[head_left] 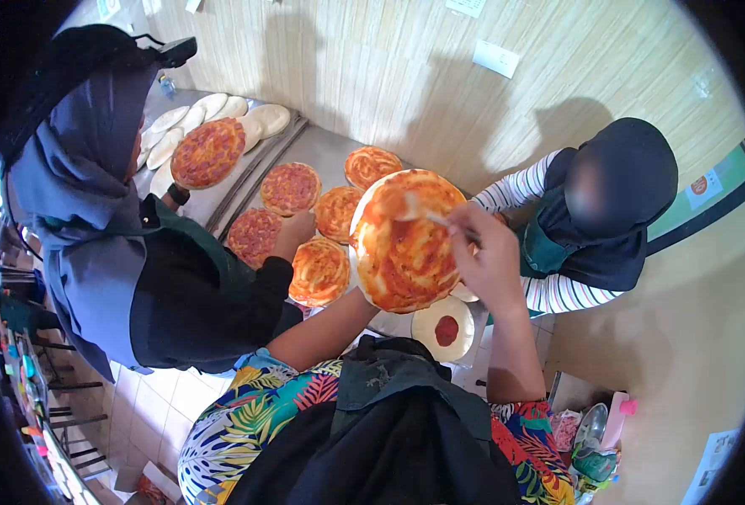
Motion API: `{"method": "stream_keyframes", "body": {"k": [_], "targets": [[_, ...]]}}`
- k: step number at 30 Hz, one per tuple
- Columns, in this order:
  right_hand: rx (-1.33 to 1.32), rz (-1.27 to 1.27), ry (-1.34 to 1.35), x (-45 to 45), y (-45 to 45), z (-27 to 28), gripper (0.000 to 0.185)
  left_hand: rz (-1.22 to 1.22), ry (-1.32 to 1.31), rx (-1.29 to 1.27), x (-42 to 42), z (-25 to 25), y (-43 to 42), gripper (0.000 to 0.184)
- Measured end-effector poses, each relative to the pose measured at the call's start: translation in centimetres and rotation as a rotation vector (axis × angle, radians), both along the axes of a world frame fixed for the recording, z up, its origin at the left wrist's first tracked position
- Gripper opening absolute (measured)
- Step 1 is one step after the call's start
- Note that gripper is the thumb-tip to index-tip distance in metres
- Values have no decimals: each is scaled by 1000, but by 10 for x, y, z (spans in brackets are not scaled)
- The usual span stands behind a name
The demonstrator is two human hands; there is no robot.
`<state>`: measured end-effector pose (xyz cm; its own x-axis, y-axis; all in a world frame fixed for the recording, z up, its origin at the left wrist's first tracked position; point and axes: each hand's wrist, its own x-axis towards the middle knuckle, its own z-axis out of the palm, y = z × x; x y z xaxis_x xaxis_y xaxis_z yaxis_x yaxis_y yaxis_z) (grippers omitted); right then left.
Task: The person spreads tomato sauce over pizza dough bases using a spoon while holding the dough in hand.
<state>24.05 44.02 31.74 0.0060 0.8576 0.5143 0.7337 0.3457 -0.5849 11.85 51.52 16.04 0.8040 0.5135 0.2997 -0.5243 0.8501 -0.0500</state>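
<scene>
A round pizza base [389,273], spread with swirls of red sauce, is held up in front of me, tilted. My left forearm [335,328] reaches beneath it; the base rests on my left hand, whose fingers are hidden. Over the sauce, my right hand [484,257] is closed around the handle of a spoon [433,218]. The spoon's head, blurred, touches or hovers just above the sauce. Below on the right lies a pale pizza base [427,320] with a blob of red sauce at its middle.
Sauced bases [319,271] and topped pizzas [291,188] cover the metal table [330,147]. Plain bases [269,119] lie at the far left. A co-worker [95,244] at left lifts a topped pizza [209,153]; another person [591,210] stands at right.
</scene>
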Motion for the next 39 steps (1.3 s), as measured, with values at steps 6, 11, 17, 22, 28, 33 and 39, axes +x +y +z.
{"method": "stream_keyframes", "body": {"k": [6,11,17,22,28,33,39], "targets": [[-124,86,178,1,5,-18,11,56,105,-10,5,-14,5,53],[-203,272,50,24,-11,-24,12,212,118,51,8,-19,20,52],[-90,127,167,23,6,-29,13,315,334,-23,1,51,-9,33],[-19,226,-251,31,-14,6,17,299,405,181,10,26,3,33],[251,283,-528,30,-11,34,26,716,724,880,5,62,-2,74],[256,347,-630,28,-10,40,26,532,385,561,4,68,-2,59],[326,367,-636,21,15,37,27,309,241,3,9,38,1,42]]}}
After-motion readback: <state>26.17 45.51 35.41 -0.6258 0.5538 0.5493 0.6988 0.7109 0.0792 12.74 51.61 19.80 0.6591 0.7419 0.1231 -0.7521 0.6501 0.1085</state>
